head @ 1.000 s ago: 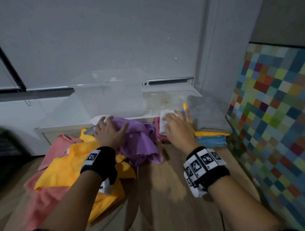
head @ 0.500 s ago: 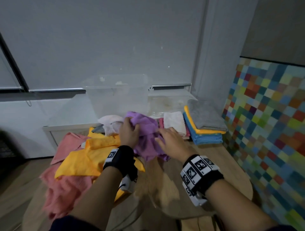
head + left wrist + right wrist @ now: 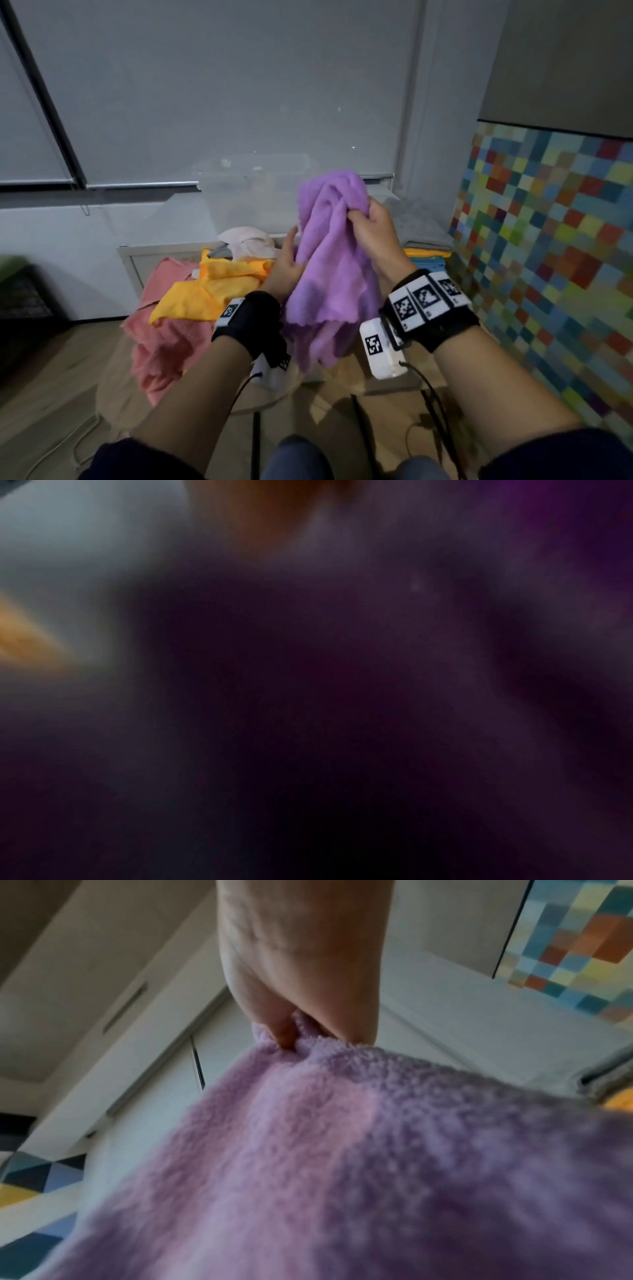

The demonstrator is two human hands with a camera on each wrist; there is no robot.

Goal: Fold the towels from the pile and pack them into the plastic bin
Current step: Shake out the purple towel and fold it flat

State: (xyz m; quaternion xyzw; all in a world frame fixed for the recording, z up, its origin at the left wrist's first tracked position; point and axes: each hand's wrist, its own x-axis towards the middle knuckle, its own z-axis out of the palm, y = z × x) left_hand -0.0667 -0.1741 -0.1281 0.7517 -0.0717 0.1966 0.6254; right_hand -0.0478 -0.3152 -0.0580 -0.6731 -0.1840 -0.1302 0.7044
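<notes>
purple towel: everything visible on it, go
The purple towel is a fluffy, fleecy cloth, unfolded and bunched, lifted off the pile and hanging in loose folds with its lower edge ragged. The right hand grips a gathered wad near its top; the left hand holds its left edge lower down. It hangs in front of the clear plastic bin.

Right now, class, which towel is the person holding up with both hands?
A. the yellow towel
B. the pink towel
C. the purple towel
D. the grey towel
C: the right hand bunches the top of the purple towel in its grip and the left hand holds its side, so it hangs raised above the pile of towels.
</notes>
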